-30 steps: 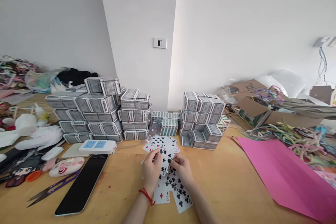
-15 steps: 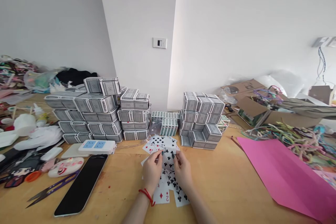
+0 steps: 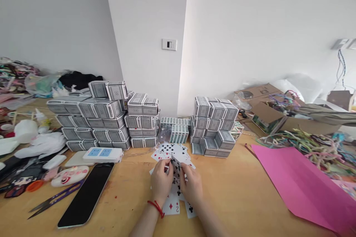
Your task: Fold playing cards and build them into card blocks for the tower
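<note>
Near the front middle of the table, my left hand (image 3: 162, 179) and my right hand (image 3: 191, 183) pinch one playing card (image 3: 176, 166) between them. Its face carries black club marks, and the card looks bent lengthwise, its sides folded toward each other. A red cord circles my left wrist. Beneath and around both hands lie loose playing cards, face up and overlapping. A two of diamonds (image 3: 171, 206) shows below my left hand, and a black eight (image 3: 168, 149) lies beyond my fingers. My hands cover part of the spread.
Stacks of folded grey-backed card blocks stand behind on the left (image 3: 105, 122) and right (image 3: 215, 126). A phone (image 3: 86, 196), thread snips (image 3: 55, 198) and a power strip (image 3: 102, 154) lie left. Pink paper (image 3: 303, 185) and a cardboard box (image 3: 294, 124) are right.
The held card was nearly flat with its five of clubs showing; now it is bent lengthwise. My right hand has turned and moved slightly left, toward my left hand.
</note>
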{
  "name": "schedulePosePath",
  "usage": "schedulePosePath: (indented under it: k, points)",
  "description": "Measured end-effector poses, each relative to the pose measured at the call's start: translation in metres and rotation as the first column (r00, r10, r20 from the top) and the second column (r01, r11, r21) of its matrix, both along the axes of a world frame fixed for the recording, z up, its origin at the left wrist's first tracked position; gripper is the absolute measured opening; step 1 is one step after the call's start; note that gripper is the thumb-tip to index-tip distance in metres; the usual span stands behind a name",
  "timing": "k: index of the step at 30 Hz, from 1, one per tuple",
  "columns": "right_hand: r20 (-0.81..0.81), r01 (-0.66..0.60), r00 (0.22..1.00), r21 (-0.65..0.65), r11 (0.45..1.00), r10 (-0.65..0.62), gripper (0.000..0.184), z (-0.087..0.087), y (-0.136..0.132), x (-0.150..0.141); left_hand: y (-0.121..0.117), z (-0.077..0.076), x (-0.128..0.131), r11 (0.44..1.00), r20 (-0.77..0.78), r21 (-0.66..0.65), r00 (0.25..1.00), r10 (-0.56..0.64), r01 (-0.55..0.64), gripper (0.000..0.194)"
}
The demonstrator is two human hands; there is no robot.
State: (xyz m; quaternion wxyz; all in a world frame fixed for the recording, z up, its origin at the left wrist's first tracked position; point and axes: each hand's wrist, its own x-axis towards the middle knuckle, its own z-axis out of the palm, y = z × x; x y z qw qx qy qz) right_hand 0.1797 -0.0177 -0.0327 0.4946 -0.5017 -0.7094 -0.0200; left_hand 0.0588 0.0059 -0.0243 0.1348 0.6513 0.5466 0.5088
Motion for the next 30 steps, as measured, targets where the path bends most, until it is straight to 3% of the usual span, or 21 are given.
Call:
schedulePosePath:
  k: [9,19,30]
  points:
    - [0.016,0.059,0.998,0.068,0.996,-0.060,0.018,0.0005,-0.0001,-0.0019,0.0012,0.0004,0.0016,0.999,-0.001,0.039,1.000,-0.014,0.014,0.019]
    - [0.124,-0.018,0.992,0.137,0.990,0.001,0.022,0.0023,0.0008,-0.0032,-0.0001,-0.0002,0.0010,1.000,0.056,0.011,0.998,0.021,-0.022,0.017]
    - [0.083,0.003,0.996,0.139,0.990,-0.015,0.022,0.0024,0.0000,-0.0030,0.0030,0.0005,-0.0039,0.999,0.017,-0.019,0.999,-0.042,0.043,0.014]
